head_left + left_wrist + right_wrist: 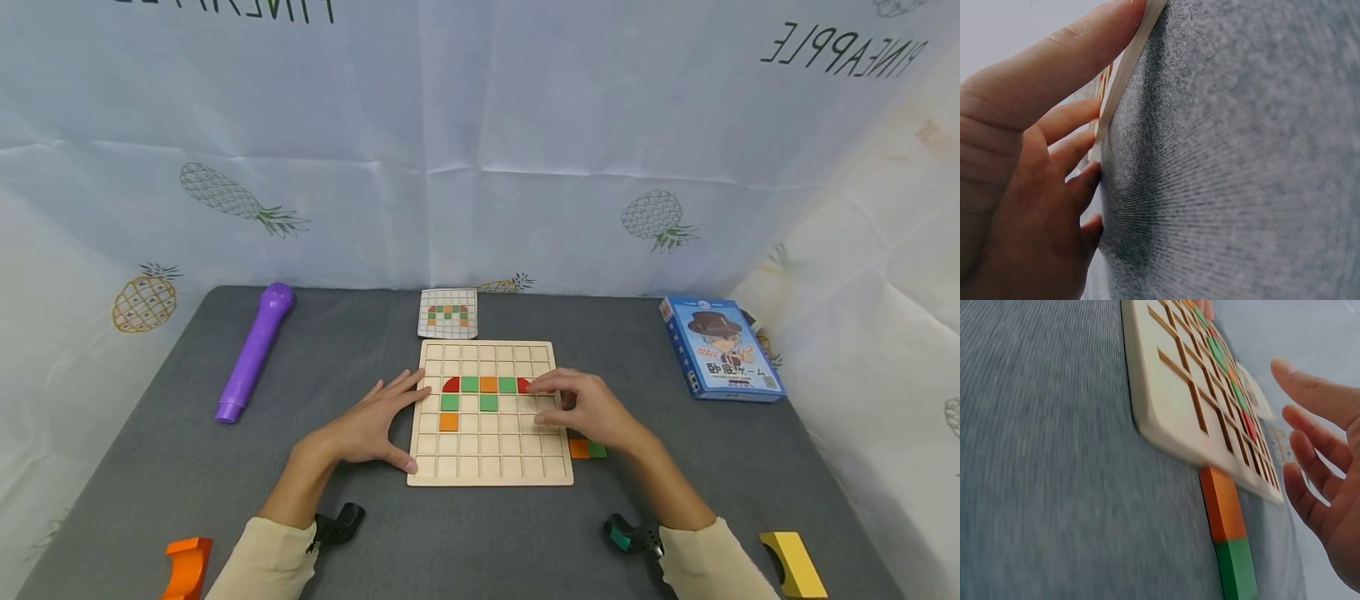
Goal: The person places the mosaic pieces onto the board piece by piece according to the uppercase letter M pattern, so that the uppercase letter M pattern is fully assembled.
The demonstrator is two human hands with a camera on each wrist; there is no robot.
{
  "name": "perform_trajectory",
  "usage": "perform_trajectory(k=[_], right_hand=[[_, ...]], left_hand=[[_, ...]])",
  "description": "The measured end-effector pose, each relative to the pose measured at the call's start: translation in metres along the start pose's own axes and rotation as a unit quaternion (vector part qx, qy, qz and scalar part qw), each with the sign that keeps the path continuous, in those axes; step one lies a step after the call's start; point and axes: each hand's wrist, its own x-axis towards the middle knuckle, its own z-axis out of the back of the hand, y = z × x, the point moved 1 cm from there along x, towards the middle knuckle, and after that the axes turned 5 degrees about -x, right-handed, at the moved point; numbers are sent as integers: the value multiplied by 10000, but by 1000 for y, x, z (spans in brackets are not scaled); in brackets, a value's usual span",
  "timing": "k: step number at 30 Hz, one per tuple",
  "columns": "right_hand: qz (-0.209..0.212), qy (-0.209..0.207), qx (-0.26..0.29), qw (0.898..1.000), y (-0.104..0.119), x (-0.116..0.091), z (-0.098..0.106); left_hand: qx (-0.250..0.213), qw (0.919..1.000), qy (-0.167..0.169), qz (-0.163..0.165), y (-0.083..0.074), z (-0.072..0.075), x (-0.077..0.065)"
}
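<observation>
A square wooden grid board [491,467] lies on the dark table, with several red, green and orange tiles set in its cells. My left hand [372,421] rests along its left edge, fingers spread and thumb at the near left corner. My right hand [581,404] is over the board's right side, its fingertips close to the red tile [522,385] at the row's end. In the right wrist view that hand's fingers are loosely bent and hold nothing. Beside the board's right edge lie an orange tile [1222,503] and a green tile [1236,569].
Behind the board a small pattern card [447,314] shows a coloured grid. A purple microphone-shaped object [255,354] lies at left and a blue box [722,350] at right. Near the front are an orange curved block [187,568] and a yellow arched block [797,567].
</observation>
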Motion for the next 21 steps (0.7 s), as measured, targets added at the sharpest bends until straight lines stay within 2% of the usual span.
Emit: perform_trajectory(k=[11, 21], right_hand=[[-310, -177, -566, 9978, -17, -32, 19], [-339, -358, -672, 9965, -30, -61, 27]], left_hand=[[-30, 10000, 22, -6, 2, -2, 0], [15, 10000, -21, -9, 1, 0, 0]])
